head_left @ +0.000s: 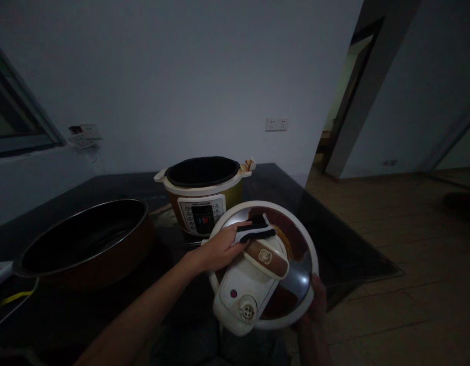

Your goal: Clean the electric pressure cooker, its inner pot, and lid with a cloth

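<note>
Your right hand clasps the round steel-and-brown cooker lid by its rim; your left hand pinches a black-and-white cloth against it. The cream badge is unreadable.

One desk carries one electric cooker pot and one dark pan. There is one cooker lid, one dark cloth, one left hand and one right hand.

- We see the lid: shiny silver and brown, white handle block, brown-and-cream knob.
- Cloth on it: black with a white stripe.
- Cooker: cream rim, mustard body, black inner pot.
- Pan: brown outside, black inside.
- Countertop: black.
</note>
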`<action>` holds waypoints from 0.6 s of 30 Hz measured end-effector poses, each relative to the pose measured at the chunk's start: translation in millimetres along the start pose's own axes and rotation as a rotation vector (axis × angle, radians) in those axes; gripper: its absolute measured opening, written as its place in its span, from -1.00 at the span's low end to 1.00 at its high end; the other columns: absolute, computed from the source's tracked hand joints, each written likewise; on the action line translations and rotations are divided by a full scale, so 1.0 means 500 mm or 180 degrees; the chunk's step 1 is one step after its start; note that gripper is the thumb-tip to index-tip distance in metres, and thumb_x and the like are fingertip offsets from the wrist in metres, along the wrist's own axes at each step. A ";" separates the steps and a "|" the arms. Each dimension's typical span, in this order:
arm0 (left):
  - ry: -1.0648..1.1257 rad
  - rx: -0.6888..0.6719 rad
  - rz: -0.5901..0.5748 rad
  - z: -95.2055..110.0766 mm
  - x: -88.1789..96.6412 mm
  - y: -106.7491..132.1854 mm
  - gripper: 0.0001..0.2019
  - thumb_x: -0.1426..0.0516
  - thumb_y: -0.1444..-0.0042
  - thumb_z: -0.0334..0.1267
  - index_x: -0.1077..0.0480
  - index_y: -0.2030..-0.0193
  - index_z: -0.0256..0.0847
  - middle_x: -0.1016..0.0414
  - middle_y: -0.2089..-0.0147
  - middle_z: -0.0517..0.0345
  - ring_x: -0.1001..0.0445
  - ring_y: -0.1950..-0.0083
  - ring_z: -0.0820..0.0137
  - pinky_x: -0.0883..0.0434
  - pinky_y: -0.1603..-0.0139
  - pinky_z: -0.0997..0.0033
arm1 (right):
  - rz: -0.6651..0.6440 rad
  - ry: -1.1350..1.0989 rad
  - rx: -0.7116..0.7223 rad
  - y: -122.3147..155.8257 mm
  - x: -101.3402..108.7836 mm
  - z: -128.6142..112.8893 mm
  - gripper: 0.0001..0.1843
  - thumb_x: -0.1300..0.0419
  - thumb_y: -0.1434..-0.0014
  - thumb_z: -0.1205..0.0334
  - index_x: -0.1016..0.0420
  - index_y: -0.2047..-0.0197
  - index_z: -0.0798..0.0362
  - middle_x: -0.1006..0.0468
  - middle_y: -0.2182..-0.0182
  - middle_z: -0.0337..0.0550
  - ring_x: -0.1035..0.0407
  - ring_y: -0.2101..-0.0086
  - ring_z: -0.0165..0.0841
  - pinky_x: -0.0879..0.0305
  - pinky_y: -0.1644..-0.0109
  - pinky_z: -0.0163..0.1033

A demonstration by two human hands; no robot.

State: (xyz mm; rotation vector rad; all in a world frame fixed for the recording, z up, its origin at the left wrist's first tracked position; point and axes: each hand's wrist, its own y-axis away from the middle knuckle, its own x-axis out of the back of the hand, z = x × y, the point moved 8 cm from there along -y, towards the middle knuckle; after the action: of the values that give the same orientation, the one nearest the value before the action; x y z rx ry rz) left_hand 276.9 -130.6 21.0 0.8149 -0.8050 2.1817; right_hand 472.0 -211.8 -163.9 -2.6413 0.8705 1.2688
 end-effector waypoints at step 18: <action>-0.0887 0.0225 0.0834 -0.031 -0.007 0.074 -0.20 -0.02 -0.06 -0.43 0.15 -0.47 -0.19 0.12 -0.51 -0.01 0.19 -0.51 0.23 0.16 -0.48 -0.05 | 0.0083 0.0072 0.0101 -0.004 0.019 0.003 -0.69 -0.34 0.09 -0.04 -0.58 0.33 0.00 -0.67 0.44 -0.19 -0.53 0.47 -0.20 -0.45 0.32 -0.08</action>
State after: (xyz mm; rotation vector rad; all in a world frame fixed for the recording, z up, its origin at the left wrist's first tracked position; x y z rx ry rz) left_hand 246.6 -142.4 -2.2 1.1209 -1.0253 2.3671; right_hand 476.4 -214.1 -172.3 -2.6335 0.9234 1.2225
